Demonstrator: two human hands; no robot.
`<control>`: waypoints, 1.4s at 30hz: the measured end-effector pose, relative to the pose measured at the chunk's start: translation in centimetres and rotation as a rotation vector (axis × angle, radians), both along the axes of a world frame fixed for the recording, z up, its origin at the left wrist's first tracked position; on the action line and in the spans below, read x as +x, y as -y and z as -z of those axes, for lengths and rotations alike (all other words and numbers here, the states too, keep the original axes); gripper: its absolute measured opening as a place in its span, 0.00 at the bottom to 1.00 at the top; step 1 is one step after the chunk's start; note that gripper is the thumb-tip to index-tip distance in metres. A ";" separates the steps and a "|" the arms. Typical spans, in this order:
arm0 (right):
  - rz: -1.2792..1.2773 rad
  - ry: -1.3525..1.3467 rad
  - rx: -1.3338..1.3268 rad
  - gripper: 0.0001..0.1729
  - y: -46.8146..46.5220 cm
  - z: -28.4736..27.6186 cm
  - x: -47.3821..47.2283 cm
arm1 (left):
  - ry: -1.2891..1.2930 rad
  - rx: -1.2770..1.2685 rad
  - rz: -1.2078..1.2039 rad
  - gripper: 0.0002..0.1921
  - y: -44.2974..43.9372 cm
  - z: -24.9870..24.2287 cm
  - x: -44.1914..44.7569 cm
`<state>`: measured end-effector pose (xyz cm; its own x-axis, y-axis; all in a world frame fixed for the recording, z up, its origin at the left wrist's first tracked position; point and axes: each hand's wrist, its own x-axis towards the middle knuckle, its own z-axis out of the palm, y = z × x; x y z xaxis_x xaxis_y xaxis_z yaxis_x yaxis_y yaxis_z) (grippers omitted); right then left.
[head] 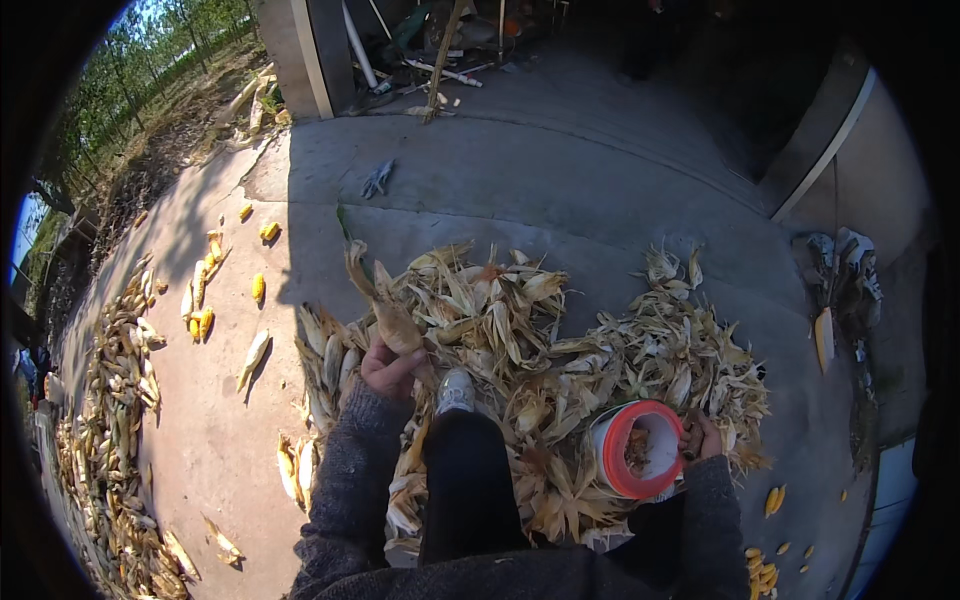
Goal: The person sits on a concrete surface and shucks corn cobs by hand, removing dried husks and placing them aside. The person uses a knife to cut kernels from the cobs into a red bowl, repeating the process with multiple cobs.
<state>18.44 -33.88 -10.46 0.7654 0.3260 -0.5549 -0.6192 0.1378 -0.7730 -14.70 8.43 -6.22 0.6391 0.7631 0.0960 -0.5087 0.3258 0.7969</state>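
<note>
My left hand (391, 370) grips the lower end of an ear of corn in its dry husk (397, 324), its leafy tip pointing away from me. At the right side of a white plastic bucket with a red rim (616, 466), my right hand (706, 437) is closed around a small brown object (693, 433), too unclear to name. Fingers of that hand touch or nearly touch the bucket's rim. Brown scraps (637, 450) lie inside the bucket. A heap of dry corn husks (517, 322) spreads around my shoe (456, 391) and the bucket.
Unhusked ears (326, 360) lie left of the heap. A long pile of corn (112, 420) runs along the sunlit concrete, with bare yellow ears (259, 287) scattered nearby. More yellow ears (763, 576) lie at lower right. A glove (377, 178) lies before the dark doorway.
</note>
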 end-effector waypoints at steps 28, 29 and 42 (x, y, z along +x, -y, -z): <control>-0.606 0.975 -0.192 0.26 -0.9 -4.6 -7.6 | -0.464 0.122 0.351 0.25 18.2 2.2 21.8; -0.642 0.826 -0.191 0.26 -0.6 -5.1 -7.7 | -0.492 0.123 0.367 0.25 18.2 1.9 21.8; -0.676 0.454 -0.082 0.30 -1.2 -3.5 -8.6 | -0.583 0.396 0.214 0.22 16.7 5.8 21.7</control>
